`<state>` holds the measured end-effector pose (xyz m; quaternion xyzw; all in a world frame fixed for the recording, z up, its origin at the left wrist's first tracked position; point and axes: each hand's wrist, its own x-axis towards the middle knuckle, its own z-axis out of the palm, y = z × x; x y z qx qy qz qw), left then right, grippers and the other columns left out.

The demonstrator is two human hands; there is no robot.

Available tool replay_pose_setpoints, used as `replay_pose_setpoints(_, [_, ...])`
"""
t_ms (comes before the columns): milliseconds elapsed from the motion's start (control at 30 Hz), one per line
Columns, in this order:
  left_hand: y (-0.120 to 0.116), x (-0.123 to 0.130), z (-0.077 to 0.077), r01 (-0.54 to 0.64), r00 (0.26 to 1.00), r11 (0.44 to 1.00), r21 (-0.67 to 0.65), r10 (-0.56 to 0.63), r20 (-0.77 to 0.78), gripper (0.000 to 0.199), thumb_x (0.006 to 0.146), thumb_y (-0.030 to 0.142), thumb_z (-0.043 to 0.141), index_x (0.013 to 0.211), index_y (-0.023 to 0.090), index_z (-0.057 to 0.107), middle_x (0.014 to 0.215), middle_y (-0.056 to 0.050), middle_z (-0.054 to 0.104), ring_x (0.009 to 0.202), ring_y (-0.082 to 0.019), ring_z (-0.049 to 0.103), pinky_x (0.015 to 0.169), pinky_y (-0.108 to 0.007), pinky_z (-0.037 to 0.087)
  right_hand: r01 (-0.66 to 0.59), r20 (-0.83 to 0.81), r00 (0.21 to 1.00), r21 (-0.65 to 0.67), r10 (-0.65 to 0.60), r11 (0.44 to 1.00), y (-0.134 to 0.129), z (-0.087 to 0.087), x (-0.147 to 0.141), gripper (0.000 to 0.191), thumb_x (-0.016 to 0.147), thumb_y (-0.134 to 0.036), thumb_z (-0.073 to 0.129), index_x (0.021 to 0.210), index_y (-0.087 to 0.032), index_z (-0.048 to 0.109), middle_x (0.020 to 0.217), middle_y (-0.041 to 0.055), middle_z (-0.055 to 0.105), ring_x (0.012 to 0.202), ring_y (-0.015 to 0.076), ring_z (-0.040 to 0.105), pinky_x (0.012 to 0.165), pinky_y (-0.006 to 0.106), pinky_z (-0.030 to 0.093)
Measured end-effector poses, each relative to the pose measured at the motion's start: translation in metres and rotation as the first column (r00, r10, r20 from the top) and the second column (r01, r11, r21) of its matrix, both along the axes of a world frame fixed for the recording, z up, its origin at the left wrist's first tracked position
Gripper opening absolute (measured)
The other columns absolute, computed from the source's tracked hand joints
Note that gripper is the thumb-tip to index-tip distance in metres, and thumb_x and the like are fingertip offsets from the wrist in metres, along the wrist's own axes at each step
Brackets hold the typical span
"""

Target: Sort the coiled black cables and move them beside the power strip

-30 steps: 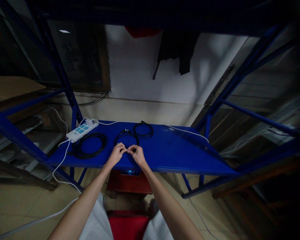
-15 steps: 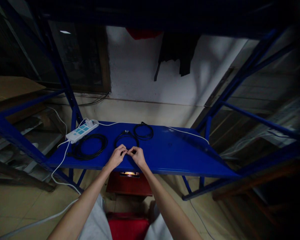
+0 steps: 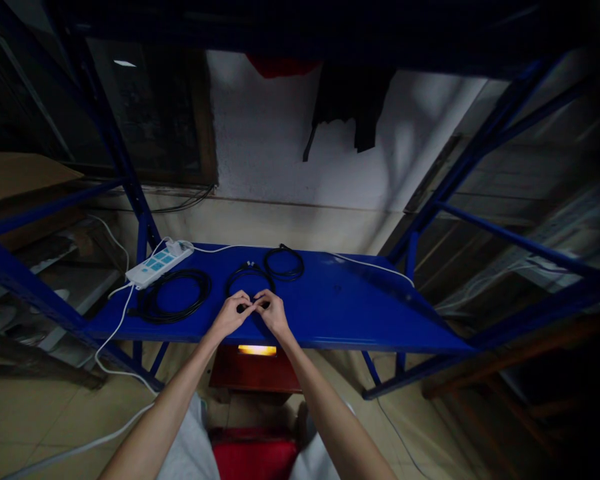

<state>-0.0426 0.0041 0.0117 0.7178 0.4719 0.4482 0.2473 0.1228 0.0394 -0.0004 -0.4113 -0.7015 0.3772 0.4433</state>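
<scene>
Your left hand point(image 3: 234, 313) and right hand point(image 3: 273, 312) meet pinched, contents unclear, the middle coil point(image 3: 250, 268) beyond toward the shelf's point(image 3: 340, 313) back edge.

Blue shelf point(image 3: 350, 313): cables point(image 3: 241, 269), power strip point(image 3: 155, 266)

Forearms point(image 3: 177, 397) stretch forward, converging, left hand point(image 3: 231, 315) and right hand point(image 3: 274, 313) meeting fingertip to fingertip, fingers curled

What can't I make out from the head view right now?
Head view: anything pinched between the left hand and right hand: too small, covered by them.
Head view: near side of the middle black coil: behind the hands.
Head view: the pale tips at that coil: too small to identify.
Head view: the glowing object below: details lost in glare.
</scene>
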Motion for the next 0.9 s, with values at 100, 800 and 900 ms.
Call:
replay_pose_setpoints(100, [0.0011, 0.0007, -0.0010, -0.020, 1.000, 1.000, -0.008, 0.020, 0.016, 0.019, 0.089, 0.033, 0.064, 0.078, 0.018, 0.068, 0.091, -0.004, 0.063, 0.083, -0.016, 0.060, 0.078, -0.028, 0.046, -0.009, 0.022, 1.000, 0.019, 0.009, 1.000, 0.0018, -0.0045, -0.0002, 0.015, 0.077, -0.022, 0.066, 0.092, -0.021, 0.066, 0.079, 0.0020, 0.074, 0.074, 0.0196, 0.070, 0.071, 0.028, 0.051])
replay_pose_setpoints(800, [0.0027, -0.0004, 0.0009, 0.003, 0.998, 1.000, -0.031, -0.001, 0.055, 0.014, 0.089, 0.023, 0.059, 0.083, 0.018, 0.070, 0.091, -0.005, 0.066, 0.084, -0.017, 0.061, 0.077, -0.029, 0.047, 0.008, 0.046, 0.999, 0.058, -0.011, 0.998, 0.0021, -0.0067, 0.0021, 0.006, 0.083, -0.024, 0.065, 0.085, -0.022, 0.071, 0.085, 0.0033, 0.073, 0.081, 0.0203, 0.067, 0.076, 0.030, 0.048])
replay_pose_setpoints(900, [0.0030, -0.0003, -0.0017, -0.004, 0.999, 0.999, -0.039, 0.005, 0.036, 0.008, 0.084, 0.018, 0.063, 0.085, 0.018, 0.071, 0.093, -0.005, 0.066, 0.085, -0.017, 0.061, 0.077, -0.030, 0.047, 0.003, -0.022, 1.000, 0.027, -0.002, 1.000, 0.0001, -0.0042, 0.0021, 0.007, 0.083, -0.026, 0.066, 0.087, -0.021, 0.069, 0.085, 0.0027, 0.072, 0.079, 0.0191, 0.067, 0.073, 0.028, 0.049])
